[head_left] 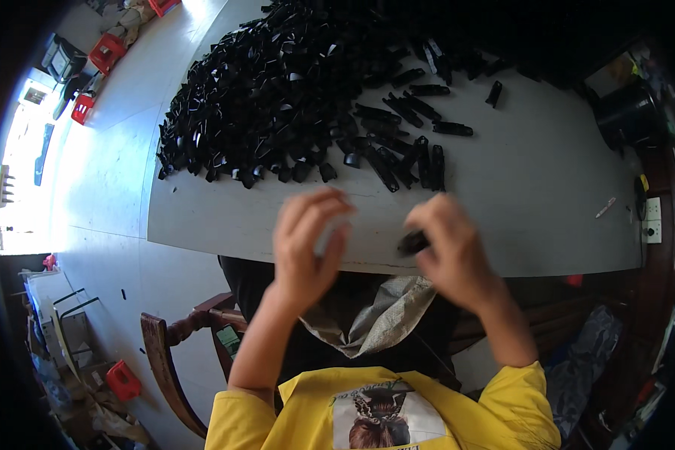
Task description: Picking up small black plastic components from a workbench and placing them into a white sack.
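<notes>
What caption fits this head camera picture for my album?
Right hand pinches a small black part, left hand raised beside it, before a heap of black parts.

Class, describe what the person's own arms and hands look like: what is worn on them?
Both forearms are bare. Short yellow sleeves end near the elbows. The left hand and right hand wear no gloves; no rings or watch show, though the hands are blurred.

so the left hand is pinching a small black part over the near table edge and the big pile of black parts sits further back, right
Not quite: the head view shows the right hand pinching the small black part, not the left hand, which looks empty. The rest holds: it is over the near edge of the table, with the pile further back.
</notes>
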### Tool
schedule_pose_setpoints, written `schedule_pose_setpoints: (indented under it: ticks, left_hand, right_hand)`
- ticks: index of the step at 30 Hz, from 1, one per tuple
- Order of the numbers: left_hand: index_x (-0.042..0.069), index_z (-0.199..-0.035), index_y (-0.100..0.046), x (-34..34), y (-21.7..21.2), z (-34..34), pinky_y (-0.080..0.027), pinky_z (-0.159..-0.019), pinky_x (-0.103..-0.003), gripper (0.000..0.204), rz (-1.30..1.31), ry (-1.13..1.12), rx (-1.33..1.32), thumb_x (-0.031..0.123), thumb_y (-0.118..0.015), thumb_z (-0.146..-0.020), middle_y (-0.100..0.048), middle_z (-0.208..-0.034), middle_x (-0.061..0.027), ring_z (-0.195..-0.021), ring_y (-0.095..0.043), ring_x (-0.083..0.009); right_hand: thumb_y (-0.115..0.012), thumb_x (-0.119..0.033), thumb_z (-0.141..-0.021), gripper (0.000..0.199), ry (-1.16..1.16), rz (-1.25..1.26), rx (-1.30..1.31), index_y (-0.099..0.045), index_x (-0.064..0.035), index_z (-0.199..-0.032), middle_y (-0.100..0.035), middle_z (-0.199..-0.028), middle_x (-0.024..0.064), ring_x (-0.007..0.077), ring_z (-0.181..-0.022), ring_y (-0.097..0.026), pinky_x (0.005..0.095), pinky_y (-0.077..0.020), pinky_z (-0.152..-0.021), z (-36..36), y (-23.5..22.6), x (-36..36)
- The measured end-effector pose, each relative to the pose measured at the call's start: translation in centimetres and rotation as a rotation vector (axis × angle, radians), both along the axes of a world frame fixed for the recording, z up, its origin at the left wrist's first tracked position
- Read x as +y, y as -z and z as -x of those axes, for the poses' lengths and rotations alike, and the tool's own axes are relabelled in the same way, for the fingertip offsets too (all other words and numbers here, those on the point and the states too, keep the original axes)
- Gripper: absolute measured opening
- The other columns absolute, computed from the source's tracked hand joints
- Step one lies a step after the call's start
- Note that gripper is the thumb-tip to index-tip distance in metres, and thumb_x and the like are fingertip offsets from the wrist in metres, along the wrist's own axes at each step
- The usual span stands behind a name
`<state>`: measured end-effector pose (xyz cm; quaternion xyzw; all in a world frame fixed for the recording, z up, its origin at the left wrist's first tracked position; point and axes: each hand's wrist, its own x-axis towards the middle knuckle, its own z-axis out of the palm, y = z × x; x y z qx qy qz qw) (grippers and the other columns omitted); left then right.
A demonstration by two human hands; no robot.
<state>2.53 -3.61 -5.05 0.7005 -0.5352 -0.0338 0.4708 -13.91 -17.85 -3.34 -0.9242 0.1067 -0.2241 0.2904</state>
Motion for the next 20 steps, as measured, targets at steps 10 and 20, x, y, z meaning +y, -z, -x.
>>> schedule_pose_setpoints:
  ticks: [10,20]
  left_hand:
    - [0.003,-0.094,-0.062,-0.9,0.6,-3.7,-0.051,-0.072,-0.036,0.02,-0.261,-0.011,-0.378,-0.003,-0.064,-0.074,-0.061,-0.092,-0.008,-0.087,-0.059,-0.026]
    - [0.005,-0.091,-0.064,-0.8,0.0,-2.5,-0.05,-0.07,-0.036,0.02,-0.29,-0.032,-0.305,-0.004,-0.066,-0.073,-0.062,-0.085,-0.0086,-0.08,-0.06,-0.0282]
  right_hand:
    - [-0.071,-0.002,-0.076,0.025,0.3,0.145,0.284,-0.052,-0.0031,-0.091,-0.058,-0.084,0.0121,0.032,-0.076,-0.061,0.0407,-0.0482,-0.065,0.8,1.9,-3.8]
    - [-0.065,0.004,-0.079,0.043,0.197,-0.287,0.072,-0.039,-0.0073,-0.112,-0.064,-0.081,0.0092,0.0227,-0.071,-0.066,0.0279,-0.0518,-0.066,3.1,1.3,-0.4]
